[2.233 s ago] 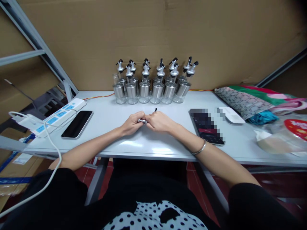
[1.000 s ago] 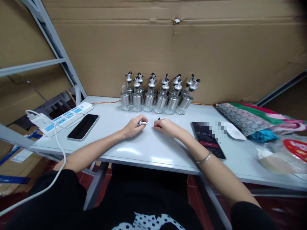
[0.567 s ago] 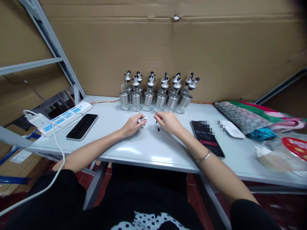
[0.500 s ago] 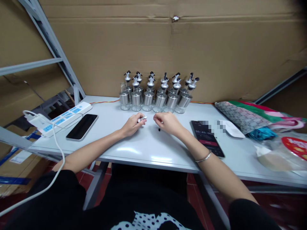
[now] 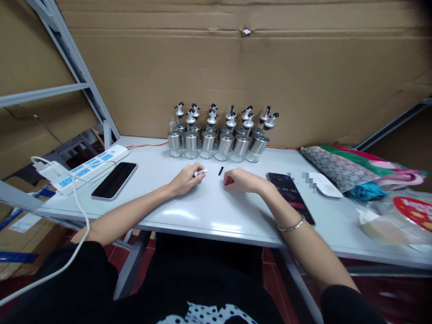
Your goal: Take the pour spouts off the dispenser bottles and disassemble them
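Pinched in my left hand [image 5: 185, 180] is a small silver-white piece [image 5: 201, 172], which looks like part of a bottle pourer; the fingers cover much of it. A short narrow black piece [image 5: 221, 171] lies on the table between my hands. Just to its right, my right hand [image 5: 241, 181] rests low over the table with curled fingers, and whatever they may hold is hidden. Behind both hands stand two rows of glass oil bottles [image 5: 225, 144] with steel sleeves. Most carry silver pourers with black flaps; the front-left bottle [image 5: 175, 140] shows a bare neck.
At the left lie a dark-screened phone [image 5: 115, 180] and a white power strip [image 5: 92, 168] with a white cable [image 5: 79, 198]. On the right are a phone running a timer [image 5: 292, 198], a white object [image 5: 326, 186], colourful bags [image 5: 364, 168] and a tape roll [image 5: 381, 225]. Cardboard [image 5: 202, 67] closes off the back.
My right hand has shifted right and slightly toward me, away from my left hand. The black piece now shows more fully on the table. My left hand keeps its hold.
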Demonstrator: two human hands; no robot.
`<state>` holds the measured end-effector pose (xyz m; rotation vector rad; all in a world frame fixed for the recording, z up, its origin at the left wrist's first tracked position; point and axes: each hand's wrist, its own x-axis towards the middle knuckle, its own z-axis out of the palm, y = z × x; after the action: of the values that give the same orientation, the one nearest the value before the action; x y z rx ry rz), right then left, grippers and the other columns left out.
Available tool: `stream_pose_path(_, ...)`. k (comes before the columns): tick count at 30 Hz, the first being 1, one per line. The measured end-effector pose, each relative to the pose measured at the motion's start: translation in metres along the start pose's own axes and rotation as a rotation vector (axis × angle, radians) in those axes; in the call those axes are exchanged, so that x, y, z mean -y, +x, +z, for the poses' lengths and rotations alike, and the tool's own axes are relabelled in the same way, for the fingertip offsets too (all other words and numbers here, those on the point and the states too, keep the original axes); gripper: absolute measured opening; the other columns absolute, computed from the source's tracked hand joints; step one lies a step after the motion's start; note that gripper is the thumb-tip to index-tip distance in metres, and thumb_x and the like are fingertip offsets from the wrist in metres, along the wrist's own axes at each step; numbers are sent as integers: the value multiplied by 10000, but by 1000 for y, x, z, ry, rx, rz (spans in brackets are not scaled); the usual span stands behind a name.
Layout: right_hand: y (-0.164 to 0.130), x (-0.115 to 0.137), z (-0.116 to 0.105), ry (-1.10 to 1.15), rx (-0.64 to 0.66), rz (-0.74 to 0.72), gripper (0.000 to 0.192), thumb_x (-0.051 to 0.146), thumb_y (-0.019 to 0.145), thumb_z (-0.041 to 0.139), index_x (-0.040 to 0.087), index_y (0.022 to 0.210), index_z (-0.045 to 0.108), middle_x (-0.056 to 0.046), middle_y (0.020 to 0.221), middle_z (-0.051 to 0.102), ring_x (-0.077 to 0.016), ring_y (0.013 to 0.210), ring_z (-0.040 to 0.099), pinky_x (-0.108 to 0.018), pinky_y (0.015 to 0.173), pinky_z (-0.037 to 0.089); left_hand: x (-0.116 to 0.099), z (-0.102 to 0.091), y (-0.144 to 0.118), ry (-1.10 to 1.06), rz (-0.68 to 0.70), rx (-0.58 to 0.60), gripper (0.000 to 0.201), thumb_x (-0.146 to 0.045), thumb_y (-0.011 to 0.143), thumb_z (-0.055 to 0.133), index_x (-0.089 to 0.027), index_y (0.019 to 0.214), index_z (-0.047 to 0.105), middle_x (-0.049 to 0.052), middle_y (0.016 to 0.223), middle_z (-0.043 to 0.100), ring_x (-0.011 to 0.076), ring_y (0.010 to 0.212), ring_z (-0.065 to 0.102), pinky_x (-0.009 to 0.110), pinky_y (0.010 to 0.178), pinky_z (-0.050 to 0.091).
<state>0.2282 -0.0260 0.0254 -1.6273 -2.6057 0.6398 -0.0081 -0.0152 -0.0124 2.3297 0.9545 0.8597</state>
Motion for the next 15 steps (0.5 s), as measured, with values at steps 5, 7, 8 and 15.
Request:
stream_pose_path(5,1,8,3,20,-91,-68,152,49,711,547,139,783,646,-31,761,646,-134,684,546,-209,617,375,-4,-4,0,177,96,72,222,-334,907,405,-163,980,526,57,952,625,169,876,541,316,881,395)
stream_pose_path(7,2,11,4,24,-113,-94,197,18,698,521,129,786,658,-43,773,656,-134,689,548,-208,632,378,-5,-5,0,209,117,86,222,-320,913,396,-162,991,531,56,946,624,166,867,541,321,899,390)
stream_pose_path(8,2,12,4,21,-121,-100,217,4,690,514,124,790,665,-50,776,660,-134,689,550,-208,636,379,-5,-5,-1,219,127,87,224,-316,914,393,-160,992,533,56,942,623,166,861,539,322,901,390)
stream_pose_path(15,6,12,9,-6,-146,-103,243,-1,684,533,100,844,685,-78,806,676,-134,702,554,-209,658,389,-3,-5,-2,244,155,83,250,-321,919,379,-161,1007,549,64,939,632,183,883,535,325,866,413)
